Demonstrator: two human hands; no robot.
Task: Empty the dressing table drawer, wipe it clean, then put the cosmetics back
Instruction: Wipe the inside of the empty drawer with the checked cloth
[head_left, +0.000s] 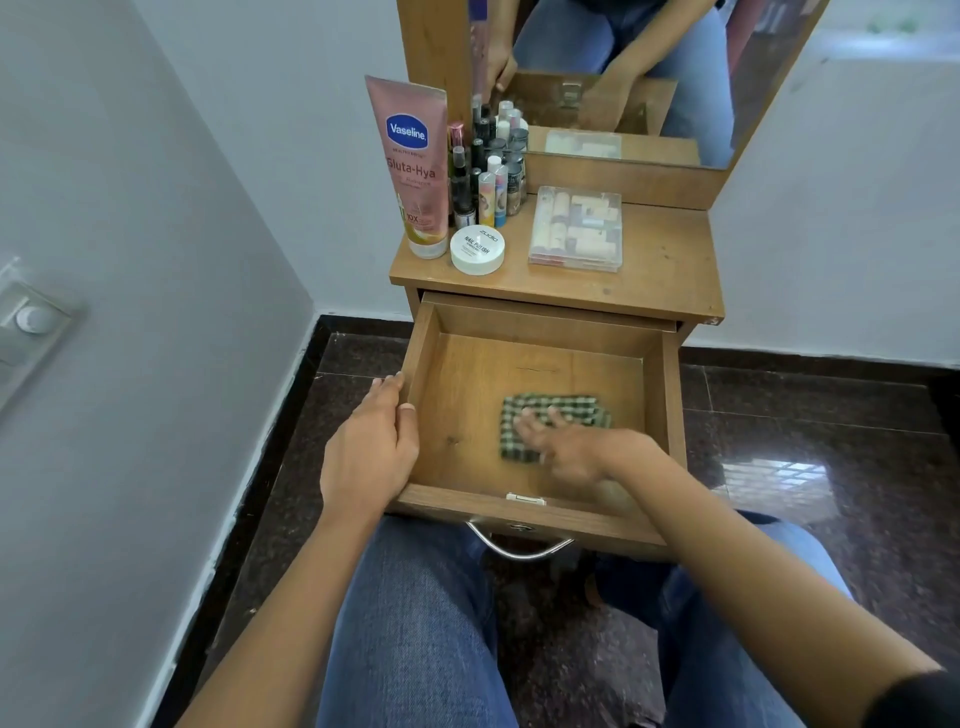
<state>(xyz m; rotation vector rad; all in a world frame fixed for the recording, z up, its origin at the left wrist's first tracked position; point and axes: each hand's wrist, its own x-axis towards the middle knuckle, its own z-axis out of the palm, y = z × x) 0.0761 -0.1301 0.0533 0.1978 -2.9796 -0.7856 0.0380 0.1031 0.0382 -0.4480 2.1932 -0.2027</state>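
Grips the left wall of the pulled-out drawer (421, 364) with the left hand (371, 447), thumb inside and fingers outside, most likely to keep the drawer from sliding during the rubbing. Presses with the right hand (566, 447) flat on a folded cloth (550, 408), fingers straight and spread, not closed round it, on the near right part of the drawer floor. Slightly blurred there, so probably in mid wipe. Soft checked weave in green and white for the cloth, against smooth brown wood-pattern board with a few dark marks. Nothing else inside the drawer: emptying apparently done, putting back not yet begun. Up on the desk (665, 270), parked clear of the wiping, at the far left: a tall pink tube (413, 166) standing on its cap, a low round white jar (477, 250), a tight cluster of small bottles (493, 166). Further right, a flat clear plastic box (575, 228). Under the near front of the drawer, a curved metal handle (519, 551).
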